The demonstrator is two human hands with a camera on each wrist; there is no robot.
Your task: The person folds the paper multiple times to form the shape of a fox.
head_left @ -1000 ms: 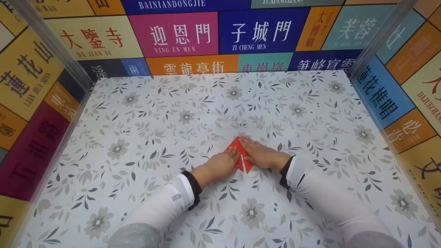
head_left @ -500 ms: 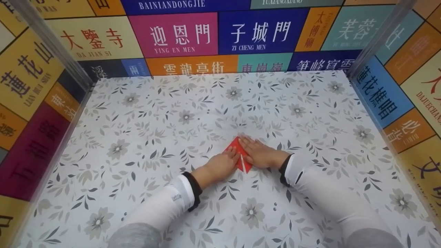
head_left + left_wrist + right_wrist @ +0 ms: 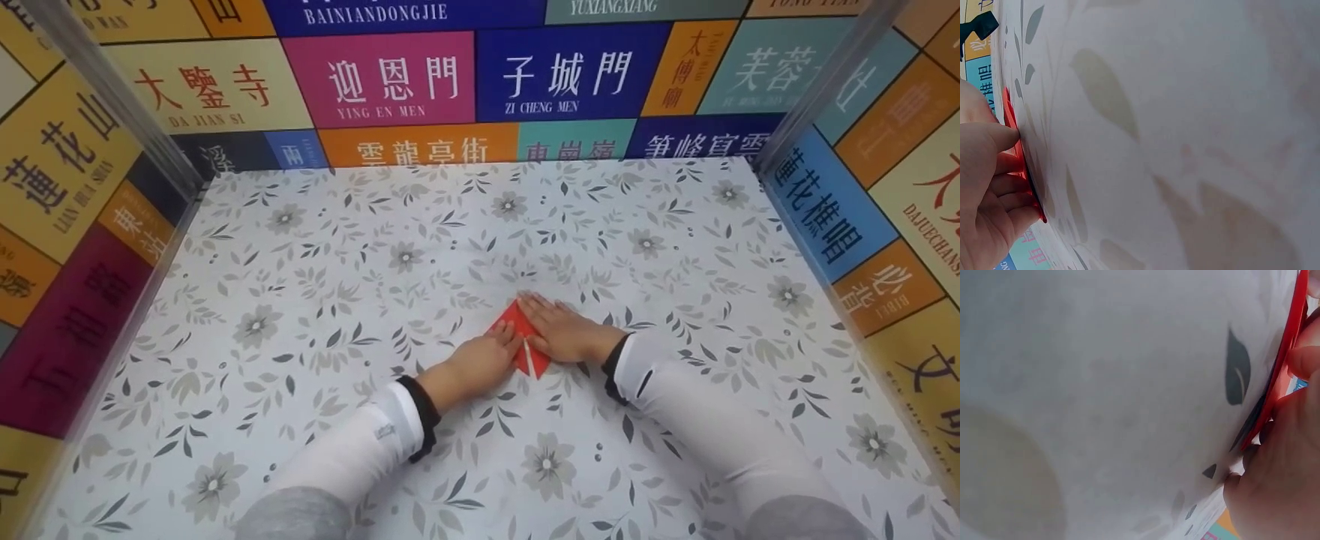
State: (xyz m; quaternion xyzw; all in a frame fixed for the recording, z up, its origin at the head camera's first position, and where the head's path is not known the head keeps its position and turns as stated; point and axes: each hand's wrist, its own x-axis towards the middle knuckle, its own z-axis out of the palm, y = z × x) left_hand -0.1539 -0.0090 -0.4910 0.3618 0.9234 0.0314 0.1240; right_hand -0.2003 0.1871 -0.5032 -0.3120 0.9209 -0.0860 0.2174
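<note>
A piece of folded red paper (image 3: 517, 315), shaped like a diamond, lies on the patterned table in the head view. A narrow white gap runs down its lower half to the near tip. My left hand (image 3: 480, 361) rests its fingers on the paper's left side. Along the upper right edge, my right hand (image 3: 564, 331) presses with straight fingers, its thumb close to the white gap. In the left wrist view, the left fingers lie over the thin red paper (image 3: 1010, 115). The right wrist view shows the paper (image 3: 1283, 354) edge-on beside the right fingers. Both hands hide parts of it.
The table (image 3: 360, 225) has a white covering printed with grey flowers and leaves. Upright panels (image 3: 390, 75) with coloured blocks of lettering stand at the back and along both sides. Clear strips (image 3: 112, 97) run up the back corners.
My right hand and forearm have shifted slightly to the left along the paper's edge. The left hand and the red paper stay in nearly the same place.
</note>
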